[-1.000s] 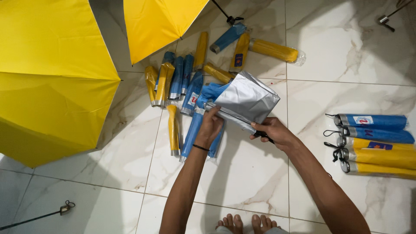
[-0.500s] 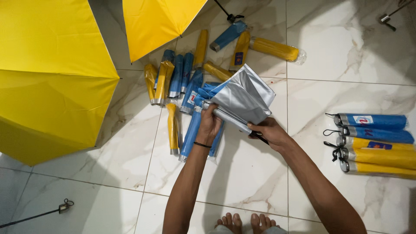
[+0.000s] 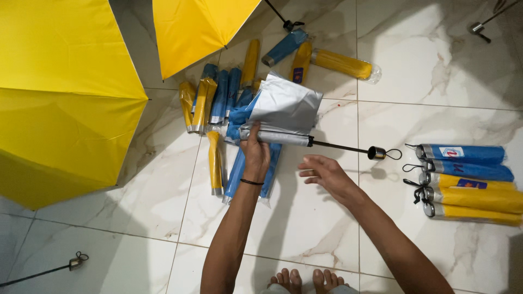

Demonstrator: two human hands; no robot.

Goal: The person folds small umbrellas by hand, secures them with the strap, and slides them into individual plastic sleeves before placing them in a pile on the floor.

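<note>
On the white marble floor, the left hand (image 3: 256, 154) grips a half-folded silver-lined blue umbrella (image 3: 286, 111), fingers wrapped round its gathered canopy; the dark shaft runs right to a handle (image 3: 376, 152) held off the tiles. Right hand (image 3: 325, 174) hovers just below the shaft, fingers loosely spread, touching nothing. Sleeved blue and yellow umbrellas (image 3: 229, 98) crowd just behind the canopy; a neat row of rolled umbrellas (image 3: 468, 182) lies near the right. An open yellow umbrella (image 3: 60, 98) fills the left edge. Bare tile lies open between the forearms and the person's toes (image 3: 305, 280).
</note>
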